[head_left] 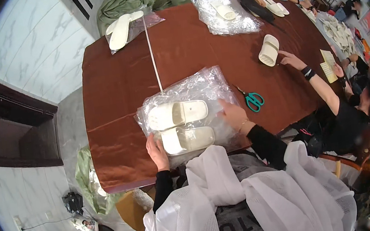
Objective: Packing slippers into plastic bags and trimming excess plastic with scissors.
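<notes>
Presently, head view (sole view): two cream slip-on slippers with broad, closed straps, the far slipper (178,115) and the near slipper (188,139), lie side by side at the near edge of a table covered in brown cloth (118,138). Crumpled clear plastic bags (197,86) spread beneath and around them; whether film also covers the near one cannot be told for certain.

Orientation: both toe ends point to the person's left, heels right; long axes run left-right, roughly parallel, soles down. The near slipper sits slightly further right.

Grip: the left hand (156,153) rests at the bags' left edge, beside the near slipper's toe; the right hand (235,116) lies over the right side, fingers apart from both heels. Whether either pinches film cannot be told.

Step, judged: the pair is being arranged with the film. The next move likely calls for a firm hold on a bag edge, slippers kept aligned. Teal-handled scissors (254,100) lie to the right, untouched.
</notes>
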Motion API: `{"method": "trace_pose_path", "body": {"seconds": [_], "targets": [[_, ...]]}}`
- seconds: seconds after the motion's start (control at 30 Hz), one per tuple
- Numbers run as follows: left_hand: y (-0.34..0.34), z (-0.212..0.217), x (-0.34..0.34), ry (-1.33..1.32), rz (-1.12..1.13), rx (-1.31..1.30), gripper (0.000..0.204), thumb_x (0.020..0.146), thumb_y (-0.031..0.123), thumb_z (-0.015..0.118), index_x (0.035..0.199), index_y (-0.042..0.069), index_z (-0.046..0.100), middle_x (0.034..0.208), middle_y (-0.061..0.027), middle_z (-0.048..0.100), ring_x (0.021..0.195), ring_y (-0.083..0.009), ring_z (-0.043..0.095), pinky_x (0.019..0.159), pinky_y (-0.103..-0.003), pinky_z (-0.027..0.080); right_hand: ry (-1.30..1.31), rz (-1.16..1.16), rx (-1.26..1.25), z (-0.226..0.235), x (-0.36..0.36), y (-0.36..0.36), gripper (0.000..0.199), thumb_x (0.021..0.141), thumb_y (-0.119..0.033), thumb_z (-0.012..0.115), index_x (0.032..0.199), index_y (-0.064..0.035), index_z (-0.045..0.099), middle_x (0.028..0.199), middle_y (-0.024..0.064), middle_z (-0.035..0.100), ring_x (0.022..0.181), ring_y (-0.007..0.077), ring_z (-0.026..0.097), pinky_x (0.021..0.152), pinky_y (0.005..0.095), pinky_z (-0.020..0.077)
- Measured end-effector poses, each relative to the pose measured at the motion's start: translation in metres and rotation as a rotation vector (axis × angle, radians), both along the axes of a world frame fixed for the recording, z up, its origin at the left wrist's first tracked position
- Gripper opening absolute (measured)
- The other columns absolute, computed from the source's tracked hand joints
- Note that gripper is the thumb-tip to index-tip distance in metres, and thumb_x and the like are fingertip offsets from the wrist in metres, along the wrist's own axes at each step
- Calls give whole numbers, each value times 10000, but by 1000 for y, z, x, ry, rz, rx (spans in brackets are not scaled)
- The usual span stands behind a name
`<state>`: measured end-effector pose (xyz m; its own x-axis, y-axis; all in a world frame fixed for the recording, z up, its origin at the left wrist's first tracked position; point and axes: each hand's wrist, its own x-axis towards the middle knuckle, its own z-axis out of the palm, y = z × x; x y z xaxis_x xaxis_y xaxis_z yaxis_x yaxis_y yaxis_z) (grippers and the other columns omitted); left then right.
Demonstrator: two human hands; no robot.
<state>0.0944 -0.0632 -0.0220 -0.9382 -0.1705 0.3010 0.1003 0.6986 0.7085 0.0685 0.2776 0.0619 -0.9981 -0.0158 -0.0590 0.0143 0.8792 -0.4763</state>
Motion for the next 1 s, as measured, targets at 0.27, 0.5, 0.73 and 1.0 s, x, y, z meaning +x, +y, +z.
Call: {"method": "trace_pose_path", "body": {"seconds": [0.27,0.5,0.73,1.0], "targets": [[2,-2,2,29,14,-33,378,918,24,503,1295,1,497,1289,-179,535,1214,-368,474,1044,-448,367,-200,71,389,-6,-28,-1,221,865,-202,556,1058,-100,585,959,134,651,917,329,643,711,465,534],[5,2,1,13,21,-33,380,914,20,493,1294,5,492,1288,-173,535,1216,-358,473,1052,-444,355,277,-142,-3,9,-12,37,188,893,-217,534,994,-64,576,855,179,656,802,332,656,674,459,505],[3,-2,1,13,17,-41,386,909,18,504,1295,10,494,1303,-169,532,1220,-357,471,1049,-445,355,-88,-52,-240,19,-2,19,324,883,-392,606,895,-82,696,897,130,675,802,320,640,707,400,485],[1,0,-2,23,24,-49,380,911,21,507,1290,-2,492,1297,-186,529,1218,-362,472,1046,-450,359,-709,-94,-1756,71,-5,10,334,925,-123,535,1206,49,585,1160,137,642,1033,216,630,885,354,520]]}}
